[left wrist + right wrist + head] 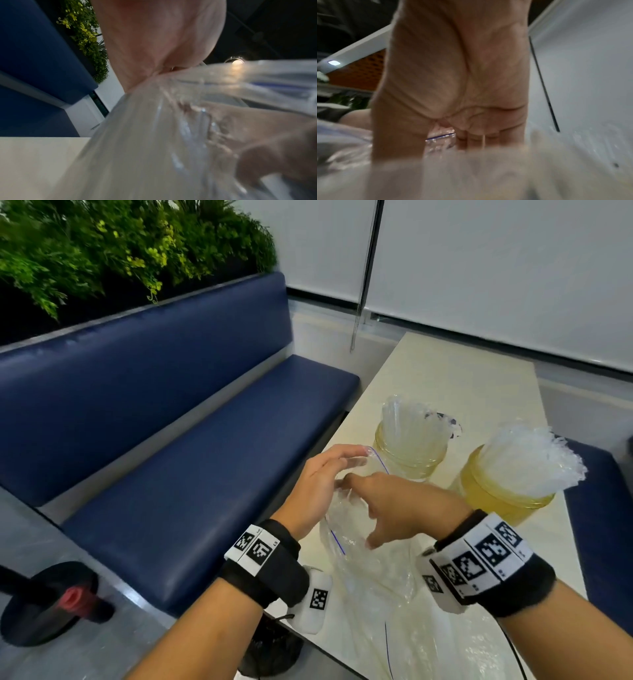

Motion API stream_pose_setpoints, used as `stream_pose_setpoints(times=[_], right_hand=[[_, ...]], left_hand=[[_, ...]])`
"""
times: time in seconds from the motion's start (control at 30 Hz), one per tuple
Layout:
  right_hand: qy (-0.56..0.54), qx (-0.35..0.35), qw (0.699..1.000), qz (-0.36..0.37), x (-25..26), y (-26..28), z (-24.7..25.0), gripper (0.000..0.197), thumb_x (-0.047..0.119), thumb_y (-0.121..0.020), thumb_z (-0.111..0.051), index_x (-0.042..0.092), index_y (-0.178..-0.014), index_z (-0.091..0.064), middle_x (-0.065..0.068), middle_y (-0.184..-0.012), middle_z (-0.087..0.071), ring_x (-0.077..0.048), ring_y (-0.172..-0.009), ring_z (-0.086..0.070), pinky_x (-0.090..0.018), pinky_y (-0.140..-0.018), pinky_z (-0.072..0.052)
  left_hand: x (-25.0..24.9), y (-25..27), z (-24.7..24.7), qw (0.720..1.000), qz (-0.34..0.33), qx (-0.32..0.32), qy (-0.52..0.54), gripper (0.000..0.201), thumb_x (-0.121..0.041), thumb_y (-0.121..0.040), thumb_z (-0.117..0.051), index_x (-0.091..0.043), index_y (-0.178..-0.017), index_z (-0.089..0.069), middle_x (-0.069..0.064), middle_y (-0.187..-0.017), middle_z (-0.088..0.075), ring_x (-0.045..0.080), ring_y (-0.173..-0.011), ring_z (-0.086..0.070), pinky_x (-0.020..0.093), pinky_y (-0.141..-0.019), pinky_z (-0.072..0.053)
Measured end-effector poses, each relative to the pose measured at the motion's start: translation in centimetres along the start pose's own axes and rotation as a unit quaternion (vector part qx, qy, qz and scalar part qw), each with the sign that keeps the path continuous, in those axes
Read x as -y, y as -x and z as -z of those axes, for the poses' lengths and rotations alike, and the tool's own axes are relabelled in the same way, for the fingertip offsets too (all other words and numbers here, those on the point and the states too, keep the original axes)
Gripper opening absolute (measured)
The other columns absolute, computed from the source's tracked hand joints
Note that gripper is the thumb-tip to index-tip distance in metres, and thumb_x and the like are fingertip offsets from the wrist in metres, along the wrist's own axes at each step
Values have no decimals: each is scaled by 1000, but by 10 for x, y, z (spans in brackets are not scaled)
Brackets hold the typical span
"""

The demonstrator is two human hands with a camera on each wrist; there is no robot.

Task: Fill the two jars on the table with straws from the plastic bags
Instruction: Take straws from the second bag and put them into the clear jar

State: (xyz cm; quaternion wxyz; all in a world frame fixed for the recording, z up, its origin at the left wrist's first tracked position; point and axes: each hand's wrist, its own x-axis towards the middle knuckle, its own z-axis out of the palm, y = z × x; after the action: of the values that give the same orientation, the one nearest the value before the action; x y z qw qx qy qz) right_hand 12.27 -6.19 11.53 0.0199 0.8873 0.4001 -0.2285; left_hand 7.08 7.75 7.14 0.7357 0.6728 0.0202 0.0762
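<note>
Two yellowish jars stand on the cream table (462,378), the left jar (407,453) and the right jar (503,498), each packed with clear-wrapped straws (527,460) that stick out of the top. In front of them lies a clear plastic bag (370,570) with a blue line near its mouth. My left hand (322,484) holds the bag's mouth edge up, and the film (137,148) runs out from under its palm. My right hand (394,508) is spread at the bag's mouth with its thumb held apart. Its fingertips are hidden by the film (440,143).
A second clear bag (445,645) lies on the table's near end. A blue padded bench (191,460) runs along the left, with plants (102,251) behind it. Another blue seat (596,525) is at the right. On the floor at lower left stands a black round base (51,604).
</note>
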Motion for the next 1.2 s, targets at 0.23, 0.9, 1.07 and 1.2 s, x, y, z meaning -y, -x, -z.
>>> stream_pose_setpoints(times=[0.23,0.9,1.07,1.2], right_hand=[[-133,-3,989,68,-8,8,-7,61,43,-77,-83,43,-128,-48,11,-119,-56,-6,-75,-59,-21,-72,-43],[-216,-313,919,103,-12,22,-13,17,35,-98,-61,26,-112,-65,15,-72,-60,-9,-59,-54,-21,-60,-41],[-228,-371,897,76,-7,23,9,14,32,-100,-58,20,-102,-64,8,-83,-67,-8,-67,-61,-29,-64,-50],[-219,-404,884,87,12,30,31,20,34,-100,-56,18,-107,-65,9,-88,-68,-7,-78,-65,-26,-72,-54]], left_hand=[[0,4,-6,999,-3,-13,48,45,-1,-104,-28,-2,-121,-70,1,-132,-68,14,-123,-64,38,-109,-49],[-3,20,4,998,-54,32,-26,63,-62,-82,-59,-21,-130,-67,-2,-130,-68,13,-120,-63,26,-96,-54],[2,20,2,983,-69,49,-165,72,-51,-61,-92,-33,-124,-64,-14,-124,-65,6,-120,-60,24,-98,-51],[4,15,-11,978,-68,16,-195,74,-54,-65,-90,-33,-130,-61,-15,-121,-69,3,-115,-63,29,-99,-52]])
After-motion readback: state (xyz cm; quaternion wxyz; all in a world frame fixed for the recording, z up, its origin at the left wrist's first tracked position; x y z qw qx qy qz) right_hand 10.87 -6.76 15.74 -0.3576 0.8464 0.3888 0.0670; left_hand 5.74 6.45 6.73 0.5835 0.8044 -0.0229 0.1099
